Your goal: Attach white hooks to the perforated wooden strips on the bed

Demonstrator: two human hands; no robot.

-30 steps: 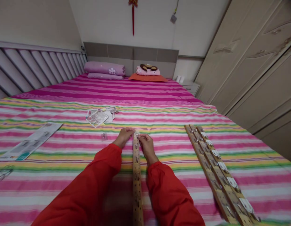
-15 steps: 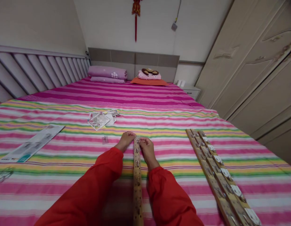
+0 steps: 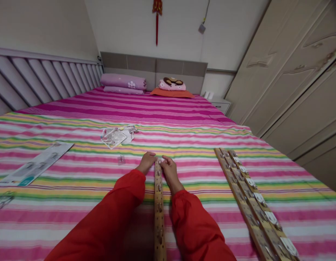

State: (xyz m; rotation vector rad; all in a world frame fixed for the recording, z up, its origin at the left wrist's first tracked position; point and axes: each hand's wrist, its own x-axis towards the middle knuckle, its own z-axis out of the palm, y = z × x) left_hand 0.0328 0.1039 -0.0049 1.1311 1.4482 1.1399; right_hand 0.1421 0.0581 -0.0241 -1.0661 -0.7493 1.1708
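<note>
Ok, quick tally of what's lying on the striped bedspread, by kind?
Perforated wooden strips: 4 (the group at right looks like three)
Loose small hook: 1
Printed card: 1
Heap of clear plastic packets: 1
Unclear clear item at left edge: 1
Total: 8

A pegged wooden board (image 3: 159, 217) blocks the way between left hand (image 3: 147, 162) and right hand (image 3: 170, 171); more boards (image 3: 249, 203) block farther right.

You're looking at a strip (image 3: 159, 235) of pale, matt wood with shiny metal hooks (image 3: 159, 207). Your sleeve (image 3: 124, 203) is smooth, faintly glossy cloth, the sheet (image 3: 75, 170) matt cloth, and the packets (image 3: 113, 137) glossy clear plastic.
</note>
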